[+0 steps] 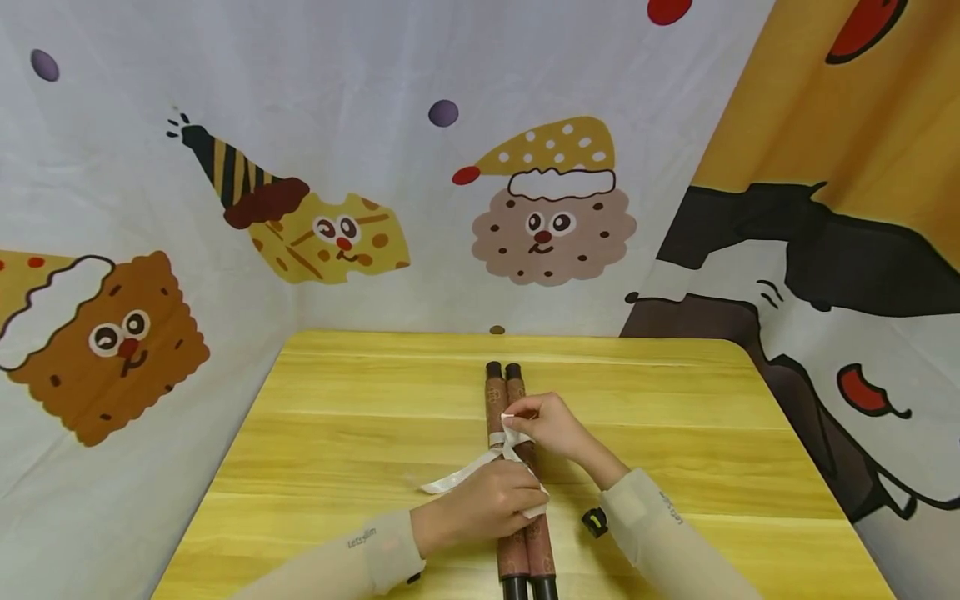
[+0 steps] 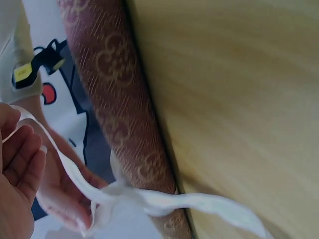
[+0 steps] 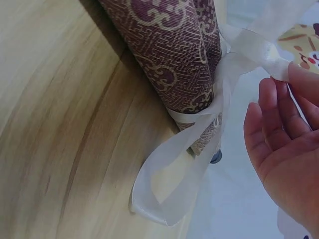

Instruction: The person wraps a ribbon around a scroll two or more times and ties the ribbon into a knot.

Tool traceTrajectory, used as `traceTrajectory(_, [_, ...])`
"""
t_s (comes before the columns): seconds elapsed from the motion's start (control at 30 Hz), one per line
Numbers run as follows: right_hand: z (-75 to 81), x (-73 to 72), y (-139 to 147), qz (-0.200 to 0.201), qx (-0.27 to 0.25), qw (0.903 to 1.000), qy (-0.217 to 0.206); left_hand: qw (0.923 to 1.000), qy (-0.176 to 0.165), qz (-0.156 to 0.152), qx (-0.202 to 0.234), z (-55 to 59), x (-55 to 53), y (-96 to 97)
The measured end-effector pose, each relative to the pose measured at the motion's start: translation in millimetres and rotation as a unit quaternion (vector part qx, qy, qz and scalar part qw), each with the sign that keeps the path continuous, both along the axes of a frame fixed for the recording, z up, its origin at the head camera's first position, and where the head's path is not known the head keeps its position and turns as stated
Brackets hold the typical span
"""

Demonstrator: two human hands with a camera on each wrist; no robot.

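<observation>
Two long scrolls (image 1: 513, 554) wrapped in reddish-brown patterned brocade, with dark end knobs, lie side by side on the table, their length running away from me. A white ribbon (image 1: 459, 481) goes round both and crosses over on top. My right hand (image 1: 553, 429) pinches one part of the ribbon between thumb and forefinger, above the scrolls and a little to the right; the right wrist view shows that ribbon (image 3: 266, 56) at the fingertips. Lower down, my left hand (image 1: 486, 502) grips another part, running taut to its curled fingers (image 2: 22, 162). A loose tail trails left.
The wooden table (image 1: 337, 400) has rounded far corners. A small black device (image 1: 595, 522) with a yellow-green mark sits by the right cuff. Behind the table hangs a white curtain (image 1: 420, 50) printed with cartoon food.
</observation>
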State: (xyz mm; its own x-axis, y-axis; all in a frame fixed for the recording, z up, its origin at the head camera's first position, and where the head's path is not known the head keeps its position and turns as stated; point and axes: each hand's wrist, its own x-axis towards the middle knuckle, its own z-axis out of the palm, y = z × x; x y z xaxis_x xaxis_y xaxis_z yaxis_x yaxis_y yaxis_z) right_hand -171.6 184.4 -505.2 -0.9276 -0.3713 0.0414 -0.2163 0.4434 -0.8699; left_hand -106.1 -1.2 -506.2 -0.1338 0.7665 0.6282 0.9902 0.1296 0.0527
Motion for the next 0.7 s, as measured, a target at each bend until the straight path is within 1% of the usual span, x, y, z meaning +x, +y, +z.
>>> traceTrajectory(0.07, [1.7,1.7,-1,0.005,0.01,0.9999,0.0,1.0,0.001,0.0,-0.006,-4.7,0.8,4.1])
traceTrajectory(0.13, [3.6,3.3,-2,0.008,0.015,0.9999,-0.002,0.9998,-0.005,0.006,-0.016,-9.2,1.6,7.1])
traceTrajectory(0.23, [7.0,5.3,-2,0.011,0.014,0.9998,-0.007,0.9988,-0.03,0.02,-0.033,-15.1,2.8,9.3])
traceTrajectory(0.33, [8.9,6.0,-2,0.015,0.012,0.9998,-0.009,0.9969,-0.061,0.032,-0.037,-19.0,3.0,7.6])
traceTrajectory(0.4, [8.6,5.8,-2,0.017,0.01,0.9998,-0.005,0.9958,-0.072,0.048,-0.029,-20.8,1.8,3.8])
traceTrajectory(0.5, [6.3,5.0,-2,0.016,0.013,0.9998,0.0,0.9926,-0.088,0.083,0.009,-21.4,-2.7,-2.6])
traceTrajectory(0.57, [4.6,4.9,-1,0.017,0.01,0.9998,-0.002,0.9865,-0.106,0.116,0.047,-21.7,-6.9,-7.0])
traceTrajectory(0.6, [3.9,5.0,-1,0.018,0.007,0.9998,-0.003,0.9811,-0.124,0.131,0.069,-21.5,-9.0,-9.2])
traceTrajectory(0.63, [3.6,5.2,0,0.019,0.004,0.9998,-0.006,0.974,-0.145,0.147,0.093,-21.7,-11.2,-11.4])
traceTrajectory(0.67, [3.7,5.7,0,0.02,-0.001,0.9998,-0.01,0.9651,-0.172,0.161,0.114,-21.5,-13.2,-13.6])
traceTrajectory(0.7, [3.8,6.2,0,0.02,-0.005,0.9997,-0.013,0.9538,-0.205,0.175,0.132,-21.1,-15.1,-15.6])
